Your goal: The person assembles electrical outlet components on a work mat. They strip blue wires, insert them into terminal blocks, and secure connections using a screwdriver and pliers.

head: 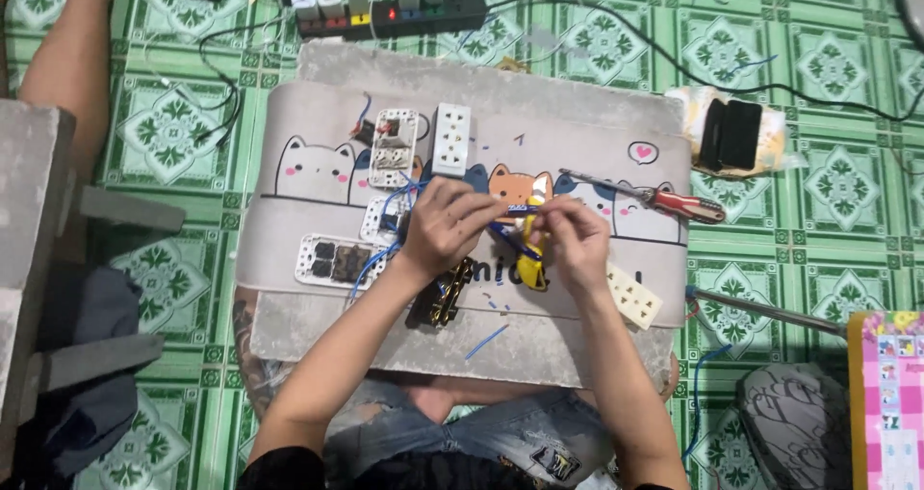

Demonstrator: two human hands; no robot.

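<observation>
A short blue wire (508, 208) is pinched between the two hands above the middle of a grey mat printed with cartoon cats (289, 115), which is laid over a slab on the green patterned floor (828, 66). The left hand (445, 222) is curled, its fingers closed on the left end of the wire; the right hand (576, 240) has its fingers clamped on the right end, just above a yellow-handled tool (531, 249) that lies on the mat between the hands. Blue wire loops (385, 249) are seen trailing to the left under the left wrist.

Just beyond the hands, two socket units are laid side by side — an opened one with exposed parts (394, 148) and a white one (451, 140). To the left, a white faceplate with dark inserts (337, 261) is placed near the mat's edge. A red-handled screwdriver (650, 197) lies to the right, and a cream socket strip (632, 296) is set just beside the right wrist. A dark brass-toned part (445, 297) rests near the left forearm.

At the far edge — off the mat — a black power strip with plugs (395, 11) is stretched across the floor.
</observation>
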